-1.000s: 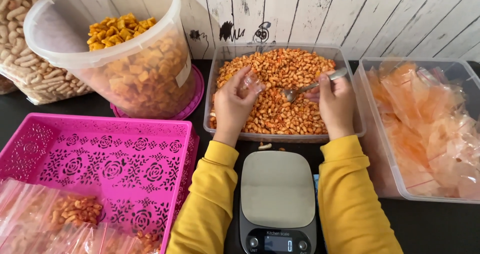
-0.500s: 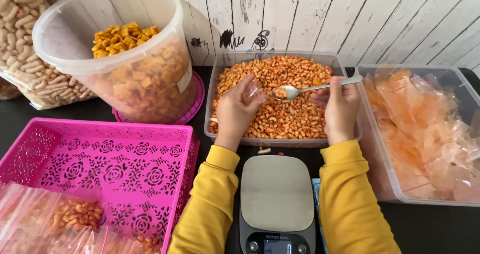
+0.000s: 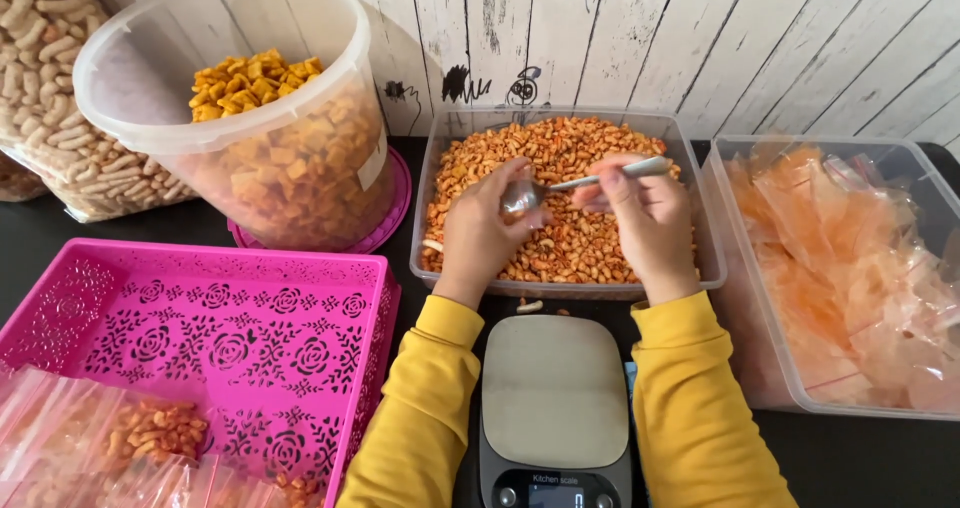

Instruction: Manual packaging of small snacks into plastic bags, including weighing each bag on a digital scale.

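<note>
My left hand (image 3: 482,230) holds a small clear plastic bag (image 3: 517,194) open over a clear rectangular tub (image 3: 436,158) of orange-red macaroni-shaped snacks. A metal spoon (image 3: 575,182) is gripped by its handle in my right hand (image 3: 640,218), and its bowl is tipped into the mouth of the bag. Both hands hover above the snacks near the middle of the tub. Yellow sleeves cover both arms.
A grey kitchen scale (image 3: 555,398) sits between my forearms. A pink lattice basket (image 3: 220,338) at the left holds filled snack bags (image 3: 140,438). A round tub of yellow square crackers (image 3: 260,118) stands behind it. A clear box of empty bags (image 3: 850,258) is at the right.
My right hand lifted a spoonful of snacks out of the tub and brought it left to the bag's mouth. My left hand kept the bag in place.
</note>
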